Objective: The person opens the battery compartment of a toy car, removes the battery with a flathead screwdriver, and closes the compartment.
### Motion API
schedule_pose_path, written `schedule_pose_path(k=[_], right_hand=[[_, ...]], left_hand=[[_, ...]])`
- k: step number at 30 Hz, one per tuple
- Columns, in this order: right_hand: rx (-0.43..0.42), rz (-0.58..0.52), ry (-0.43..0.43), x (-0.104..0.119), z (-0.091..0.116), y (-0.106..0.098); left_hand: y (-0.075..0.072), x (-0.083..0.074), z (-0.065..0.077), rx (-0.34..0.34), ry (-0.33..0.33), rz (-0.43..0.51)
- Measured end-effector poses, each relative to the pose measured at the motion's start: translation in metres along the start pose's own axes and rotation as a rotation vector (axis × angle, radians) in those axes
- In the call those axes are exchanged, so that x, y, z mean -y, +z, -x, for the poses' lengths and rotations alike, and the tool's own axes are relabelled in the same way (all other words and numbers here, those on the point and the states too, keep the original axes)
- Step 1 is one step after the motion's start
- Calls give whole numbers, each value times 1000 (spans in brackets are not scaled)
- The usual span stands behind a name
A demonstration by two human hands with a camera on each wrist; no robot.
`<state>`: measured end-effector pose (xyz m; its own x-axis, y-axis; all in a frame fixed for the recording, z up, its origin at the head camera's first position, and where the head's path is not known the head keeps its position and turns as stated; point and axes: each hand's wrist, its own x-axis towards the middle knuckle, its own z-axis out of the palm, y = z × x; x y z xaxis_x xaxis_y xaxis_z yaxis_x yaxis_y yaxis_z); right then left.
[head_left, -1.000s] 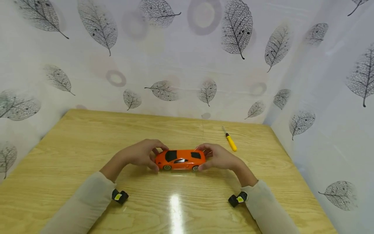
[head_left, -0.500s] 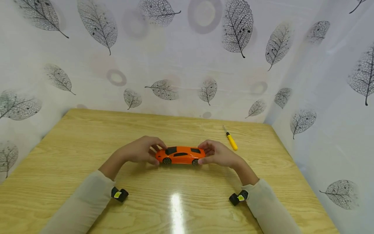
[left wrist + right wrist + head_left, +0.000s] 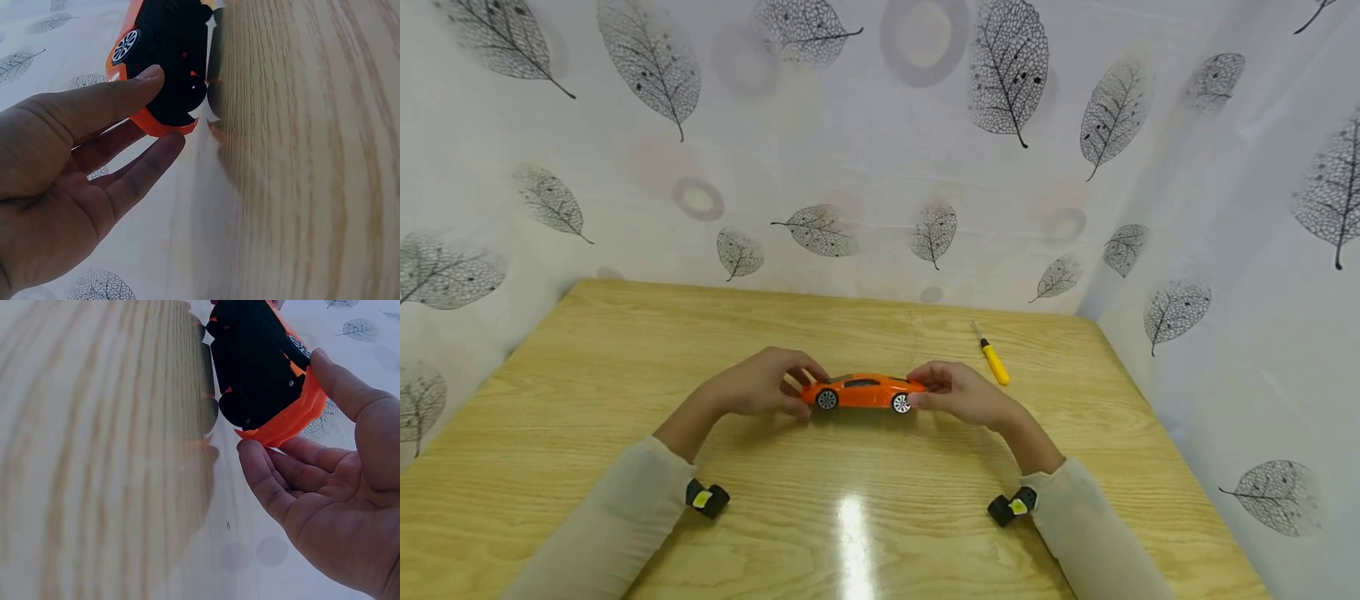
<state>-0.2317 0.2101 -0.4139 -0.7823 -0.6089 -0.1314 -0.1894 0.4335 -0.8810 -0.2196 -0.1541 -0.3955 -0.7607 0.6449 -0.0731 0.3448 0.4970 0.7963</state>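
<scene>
An orange toy car [image 3: 868,393] is tilted so that its near side faces the head camera, nose to the left. My left hand [image 3: 763,385] grips the front end, its thumb on the black underside in the left wrist view. At the rear end my right hand [image 3: 962,394] holds the car between thumb and fingers. Both wrist views show the black underside [image 3: 172,53] with its near wheels raised off the table. The far edge of the car sits very close to the tabletop; whether it touches I cannot tell.
A screwdriver [image 3: 994,360] with a yellow handle lies behind my right hand on the wooden table [image 3: 880,517]. Leaf-patterned white curtain [image 3: 865,167] walls off the back and sides. Each wrist bears a small black camera.
Both hands have turned the toy car: its roof has rolled away from me and its side and near wheels have come up into view. The screwdriver lies where it was.
</scene>
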Motion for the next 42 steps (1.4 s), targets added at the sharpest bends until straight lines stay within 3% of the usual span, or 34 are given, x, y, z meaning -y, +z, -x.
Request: schedule_pose_path(k=[12,23,34,42], right_hand=[[1,-33,-7,0,2,-2],[-140,112,-52,13,7,-6],[-189,96,-125,2,-1,-4],[-192,54,-83,-2,-3,-2]], left_hand=[[-2,4,-5,-41,11,-6],[-3,6,-6,-59,18,4],[-2,11,-5,-91,25,39],[-4,15,-4,-123,-9,77]])
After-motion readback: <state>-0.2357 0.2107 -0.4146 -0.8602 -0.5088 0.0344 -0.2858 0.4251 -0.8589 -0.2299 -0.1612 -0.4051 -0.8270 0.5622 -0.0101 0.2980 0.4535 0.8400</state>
